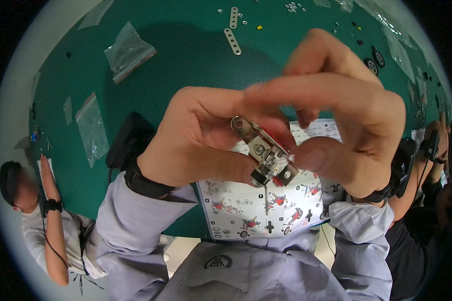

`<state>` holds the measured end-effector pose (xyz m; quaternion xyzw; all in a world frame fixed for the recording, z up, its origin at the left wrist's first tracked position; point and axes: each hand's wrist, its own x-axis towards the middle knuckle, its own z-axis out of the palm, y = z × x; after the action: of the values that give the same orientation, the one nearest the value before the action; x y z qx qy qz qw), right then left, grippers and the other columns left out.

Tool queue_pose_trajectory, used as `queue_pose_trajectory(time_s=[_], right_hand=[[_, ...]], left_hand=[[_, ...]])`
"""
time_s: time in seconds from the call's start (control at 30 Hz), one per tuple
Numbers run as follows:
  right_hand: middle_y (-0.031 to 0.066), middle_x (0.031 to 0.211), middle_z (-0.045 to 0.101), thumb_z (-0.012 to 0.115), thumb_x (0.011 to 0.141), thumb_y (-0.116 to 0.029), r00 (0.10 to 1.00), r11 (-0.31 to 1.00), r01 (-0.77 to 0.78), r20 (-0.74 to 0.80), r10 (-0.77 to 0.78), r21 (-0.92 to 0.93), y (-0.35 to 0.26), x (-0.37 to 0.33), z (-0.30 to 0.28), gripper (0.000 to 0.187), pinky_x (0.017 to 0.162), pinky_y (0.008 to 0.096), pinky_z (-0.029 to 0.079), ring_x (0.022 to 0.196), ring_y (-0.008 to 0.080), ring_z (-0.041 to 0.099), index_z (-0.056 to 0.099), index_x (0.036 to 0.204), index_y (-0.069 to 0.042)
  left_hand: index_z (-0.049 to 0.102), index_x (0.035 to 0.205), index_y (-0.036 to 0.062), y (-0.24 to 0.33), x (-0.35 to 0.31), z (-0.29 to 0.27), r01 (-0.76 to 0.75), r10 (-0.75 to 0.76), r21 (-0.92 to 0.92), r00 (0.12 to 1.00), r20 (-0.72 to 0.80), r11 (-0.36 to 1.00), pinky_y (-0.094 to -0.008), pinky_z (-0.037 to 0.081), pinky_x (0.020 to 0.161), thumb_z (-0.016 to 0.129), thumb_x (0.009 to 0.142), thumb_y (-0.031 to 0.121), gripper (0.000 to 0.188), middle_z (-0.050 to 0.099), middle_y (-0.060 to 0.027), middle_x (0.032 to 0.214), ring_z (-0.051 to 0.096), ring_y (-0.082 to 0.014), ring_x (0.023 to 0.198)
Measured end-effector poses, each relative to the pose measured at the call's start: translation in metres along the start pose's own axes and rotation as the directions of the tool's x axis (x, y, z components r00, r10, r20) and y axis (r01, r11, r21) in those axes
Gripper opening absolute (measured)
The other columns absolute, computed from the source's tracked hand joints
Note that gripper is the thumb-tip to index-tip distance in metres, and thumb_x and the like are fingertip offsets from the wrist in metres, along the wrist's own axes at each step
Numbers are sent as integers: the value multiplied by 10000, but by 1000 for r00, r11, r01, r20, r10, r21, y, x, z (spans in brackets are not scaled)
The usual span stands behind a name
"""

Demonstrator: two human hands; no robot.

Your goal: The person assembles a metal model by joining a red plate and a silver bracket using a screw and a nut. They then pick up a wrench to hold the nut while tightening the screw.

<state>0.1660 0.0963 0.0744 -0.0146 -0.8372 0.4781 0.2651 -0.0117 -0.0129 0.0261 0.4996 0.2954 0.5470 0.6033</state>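
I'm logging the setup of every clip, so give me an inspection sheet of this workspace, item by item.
Surface: green tabletop, printed diagram sheet lying near its edge.
Job's things: metal assembly, held above the sheet.
Clutter: clear plastic bags at left; perforated metal strips and nuts beyond the hands; black wheels at right.
Hands: left hand grips the assembly; right hand has its thumb beside it, contact unclear, partly blurred.
Cables: thin dark cable below the table edge.
Surroundings: one person at left, another at right.

The sheet (243,206) lies on the table (186,65) beneath the assembly (266,153); bags (92,131) lie left; wheels (378,57) far right; strips (232,42) beyond.
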Motion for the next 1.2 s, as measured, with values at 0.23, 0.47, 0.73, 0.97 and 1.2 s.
queue_pose_trajectory(time_s=[0.23, 0.47, 0.73, 0.97, 1.2], right_hand=[[85, 810, 525, 731, 572, -34, 953, 949, 301, 10, -303, 92, 30, -4, 16, 319, 606, 229, 365, 706, 144, 492, 673, 876, 45], [92, 852, 526, 724, 584, -28, 987, 926, -63, -117, 114, 372, 17, -9, 20, 273, 661, 247, 377, 735, 157, 505, 667, 846, 23], [94, 829, 535, 705, 667, -69, 969, 877, -163, -92, 228, 452, 17, -9, 20, 213, 664, 253, 398, 732, 142, 498, 636, 847, 20], [61, 805, 575, 675, 715, -44, 916, 802, -247, -139, 376, 543, 29, -19, 34, 178, 657, 234, 431, 712, 112, 536, 611, 866, 24], [55, 849, 617, 650, 740, -56, 873, 805, -416, -63, 484, 423, 20, -10, 18, 148, 693, 235, 451, 760, 106, 580, 607, 864, 11]], left_hand=[[586, 1052, -86, 6, -4, -2, 385, -402, -315, 915, 11, 867, -310, 483, 887, 691, 625, -140, 442, 611, -152, 1053, 601, -197, 986], [580, 1041, -78, 4, -6, 5, 271, -325, -498, 945, -23, 824, -331, 489, 894, 717, 632, -116, 433, 603, -171, 1091, 608, -218, 991], [497, 1105, -40, -1, -7, 2, 230, -293, -299, 938, -187, 926, -359, 589, 606, 832, 620, 261, 661, 602, -177, 989, 666, -270, 744], [479, 1131, 14, -2, -7, -2, 312, -397, -404, 906, -145, 860, -382, 582, 720, 788, 669, 152, 572, 610, -160, 1019, 673, -277, 803], [446, 1133, 53, 0, -8, -5, 311, -412, -473, 903, -125, 824, -378, 578, 749, 761, 708, 122, 533, 605, -174, 1046, 665, -290, 881]])
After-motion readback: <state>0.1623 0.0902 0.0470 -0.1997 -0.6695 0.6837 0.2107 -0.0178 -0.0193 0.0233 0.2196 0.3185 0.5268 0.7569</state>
